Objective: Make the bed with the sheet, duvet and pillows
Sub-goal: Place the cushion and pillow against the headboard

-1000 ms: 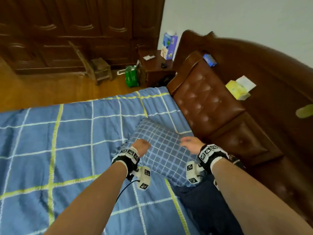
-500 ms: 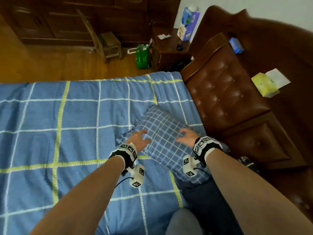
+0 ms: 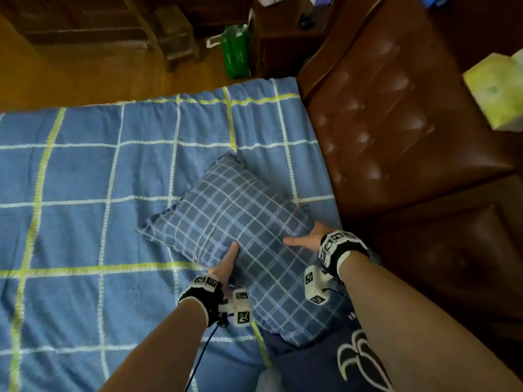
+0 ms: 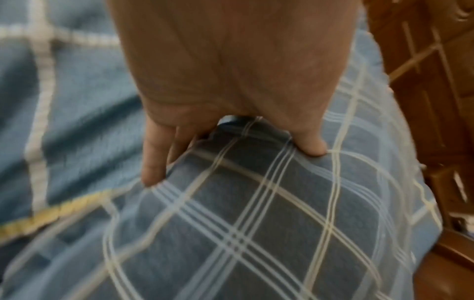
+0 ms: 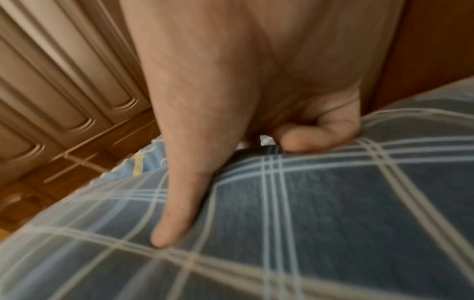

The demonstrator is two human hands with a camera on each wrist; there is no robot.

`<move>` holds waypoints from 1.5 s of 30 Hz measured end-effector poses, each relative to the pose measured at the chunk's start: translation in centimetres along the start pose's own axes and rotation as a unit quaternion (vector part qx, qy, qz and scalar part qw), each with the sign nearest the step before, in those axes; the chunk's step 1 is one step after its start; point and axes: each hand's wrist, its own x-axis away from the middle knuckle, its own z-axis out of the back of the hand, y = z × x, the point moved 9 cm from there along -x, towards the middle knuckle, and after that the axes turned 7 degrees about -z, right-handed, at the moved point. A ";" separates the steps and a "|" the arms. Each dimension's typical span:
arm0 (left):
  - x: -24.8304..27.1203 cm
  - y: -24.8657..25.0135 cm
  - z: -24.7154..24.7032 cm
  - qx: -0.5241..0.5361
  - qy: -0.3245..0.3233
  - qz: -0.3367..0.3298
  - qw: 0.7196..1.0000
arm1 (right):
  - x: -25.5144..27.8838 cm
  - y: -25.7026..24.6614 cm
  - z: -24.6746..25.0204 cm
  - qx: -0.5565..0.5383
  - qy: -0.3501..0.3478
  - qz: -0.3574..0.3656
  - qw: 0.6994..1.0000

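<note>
A blue checked pillow (image 3: 235, 222) lies slanted on the blue duvet (image 3: 85, 179) with white and yellow grid lines, close to the headboard. My left hand (image 3: 230, 256) grips the pillow's near left edge. In the left wrist view the thumb presses on top of the pillow (image 4: 256, 223) and the fingers (image 4: 153, 162) go down its side. My right hand (image 3: 302, 240) holds the pillow's right side, thumb stretched across the top. In the right wrist view the fingers (image 5: 320, 132) curl over the edge of the pillow (image 5: 333, 203).
A brown tufted leather headboard (image 3: 396, 123) rises right of the pillow, with a yellow tissue pack (image 3: 498, 91) on its ledge. Beyond the bed's far edge are a wooden floor, a green bag (image 3: 236, 52), a wooden chair (image 3: 169, 32) and a dark nightstand (image 3: 283, 38).
Both hands have left the pillow's top for its edges: the left came nearer onto the near left edge, the right went to the right side. The head view has tilted down.
</note>
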 end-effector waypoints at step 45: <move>15.4 18.7 -17.6 -0.016 -0.121 -0.181 0.976 | 4.4 6.2 14.0 -0.165 0.253 0.010 0.953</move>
